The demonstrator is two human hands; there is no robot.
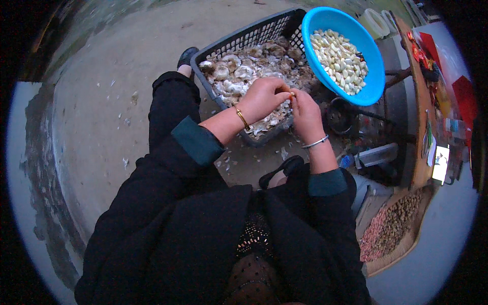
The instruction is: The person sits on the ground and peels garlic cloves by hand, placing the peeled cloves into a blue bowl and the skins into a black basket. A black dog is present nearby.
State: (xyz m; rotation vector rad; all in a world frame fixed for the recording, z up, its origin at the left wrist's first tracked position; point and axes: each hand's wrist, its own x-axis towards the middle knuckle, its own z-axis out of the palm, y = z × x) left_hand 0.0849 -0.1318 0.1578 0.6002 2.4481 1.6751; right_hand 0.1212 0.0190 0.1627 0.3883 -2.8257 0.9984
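Note:
My left hand (264, 96), with a gold bracelet at the wrist, meets my right hand (307, 115) above the near part of a black plastic crate (209, 83). Between the fingertips of both hands is a small pale garlic clove (292, 94), mostly covered by the fingers. Garlic bulbs (222, 71) and loose papery skins (263, 124) fill the crate. A blue plastic basin (371, 78) at the crate's right rim holds many peeled cloves (339, 63). It sits just beyond my right hand, which wears a silver bangle.
A wooden table (421, 126) on the right carries red packets (418, 49) and a lit phone (441, 164). Below it, a woven tray (413, 244) holds pink and brown heaps. A dark pan (340, 116) lies beside the crate. Skin scraps dot the concrete floor (103, 114).

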